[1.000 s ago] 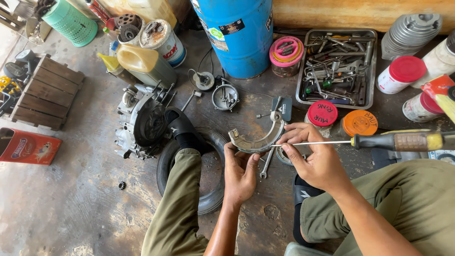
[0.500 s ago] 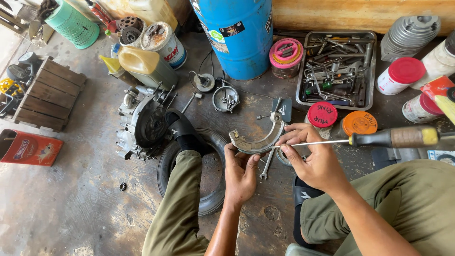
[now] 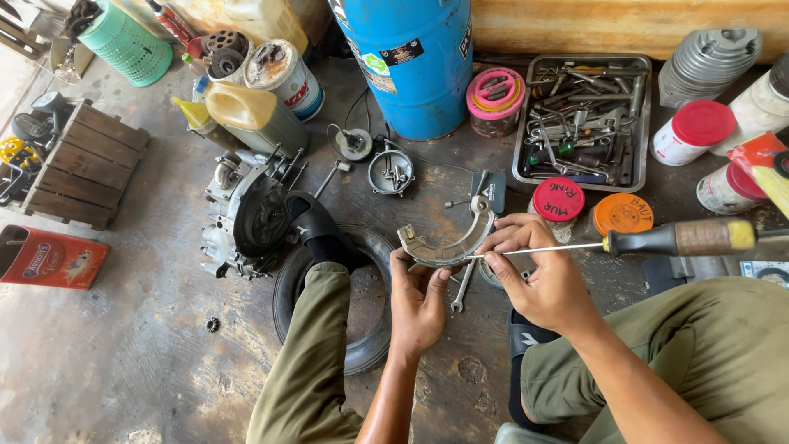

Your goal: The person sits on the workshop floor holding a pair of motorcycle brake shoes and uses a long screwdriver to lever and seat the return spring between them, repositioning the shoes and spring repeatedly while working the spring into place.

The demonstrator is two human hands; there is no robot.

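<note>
My left hand [image 3: 417,300] holds a curved grey metal brake shoe [image 3: 448,240] from below, fingertips on its left end. My right hand [image 3: 536,271] grips the shoe's right end and pinches the thin shaft of a long screwdriver [image 3: 657,240], whose black and yellow handle points right. The shaft's tip rests at the shoe's right side. Both hands hover over the concrete floor between my knees.
A small tyre [image 3: 362,304] lies under my left leg beside an engine case [image 3: 242,215]. A metal tray of tools [image 3: 585,123], a blue drum [image 3: 411,62], lidded jars [image 3: 559,199], an oil jug [image 3: 255,115], a wooden stool [image 3: 82,164] and a spanner [image 3: 460,288] surround me.
The screwdriver handle has drifted slightly upward and the view has shifted a little. Both hands keep the same hold on the brake shoe.
</note>
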